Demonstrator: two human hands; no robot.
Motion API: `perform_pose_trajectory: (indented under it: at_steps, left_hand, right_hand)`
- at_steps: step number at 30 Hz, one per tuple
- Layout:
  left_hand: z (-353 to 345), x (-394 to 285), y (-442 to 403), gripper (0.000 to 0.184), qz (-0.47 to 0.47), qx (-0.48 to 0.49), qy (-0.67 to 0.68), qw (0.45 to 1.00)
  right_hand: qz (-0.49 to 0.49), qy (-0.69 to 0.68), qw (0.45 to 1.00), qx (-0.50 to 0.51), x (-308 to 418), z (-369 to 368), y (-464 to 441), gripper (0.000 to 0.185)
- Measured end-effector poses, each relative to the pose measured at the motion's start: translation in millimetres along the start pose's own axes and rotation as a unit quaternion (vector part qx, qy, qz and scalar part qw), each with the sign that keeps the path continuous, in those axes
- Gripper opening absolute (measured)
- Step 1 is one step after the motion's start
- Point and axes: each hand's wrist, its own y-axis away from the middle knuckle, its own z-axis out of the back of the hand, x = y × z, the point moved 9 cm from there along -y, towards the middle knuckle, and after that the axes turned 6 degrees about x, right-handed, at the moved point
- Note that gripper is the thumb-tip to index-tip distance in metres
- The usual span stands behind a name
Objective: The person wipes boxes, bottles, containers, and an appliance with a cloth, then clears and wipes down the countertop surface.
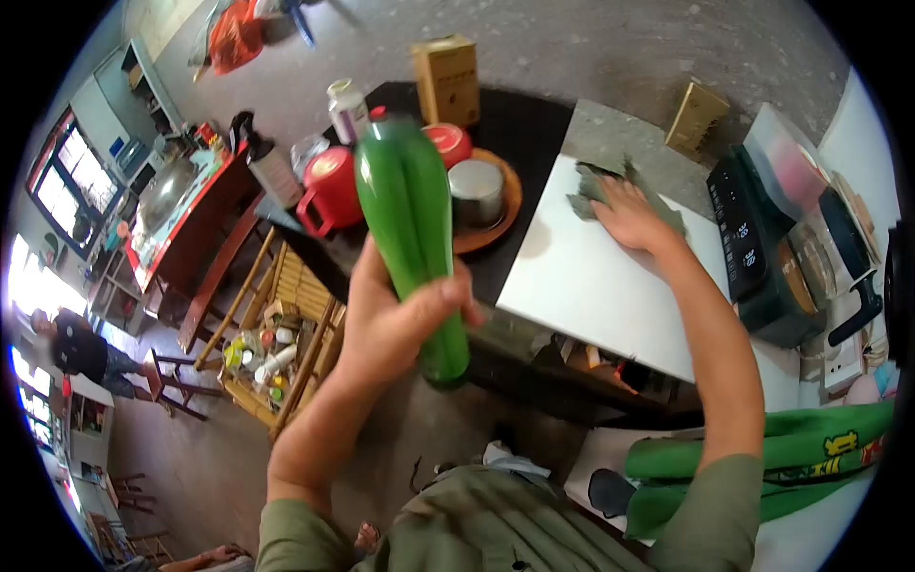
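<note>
My left hand [396, 319] is wrapped round a green bottle [408, 214] with a red cap, raised in front of me and slightly tilted. The bottle is a little blurred. On the white board [581, 272] my right hand [624, 212] lies with fingers outstretched on a crumpled grey-green cloth [658, 195]. The cloth shows on both sides of that hand. Behind the bottle are a red mug [331, 186] and a metal tin [476, 191] on a round wooden tray [513, 205].
A pump bottle [272, 167], a white jar [345, 103] and a cardboard box [448, 81] stand on the dark tabletop. A black appliance [748, 234] borders the board at right. A bamboo frame [300, 276] stands below left. Another person [86, 343] is far left.
</note>
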Motion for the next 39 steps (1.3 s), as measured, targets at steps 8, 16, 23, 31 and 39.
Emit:
perform_pose_trajectory:
  at_steps: [8,16,23,31,39]
  left_hand:
    - [56.0,70.1,152.0,0.036,0.173,-0.102,-0.047,0.978]
    - [57.4,82.9,211.4,0.043,0.132,-0.061,-0.437,0.888]
    - [68.9,57.6,231.9,0.064,0.180,-0.114,-0.264,0.941]
    - [20.5,77.5,255.7,0.061,0.244,0.137,0.340,0.898]
    - [84.2,26.6,232.1,0.038,0.059,-0.216,-0.390,0.893]
  right_hand:
    - [-0.004,-0.474,0.875,-0.102,77.7,-30.6,182.4,0.049]
    - [0.276,-0.357,0.849,-0.275,312.7,-54.1,240.3,0.032]
    - [0.250,-0.698,0.669,-0.044,329.3,-94.2,198.0,0.022]
    - [0.329,-0.789,0.515,-0.061,301.8,-51.0,166.9,0.040]
    - [0.268,-0.591,0.757,-0.075,352.9,-119.0,218.8,0.068]
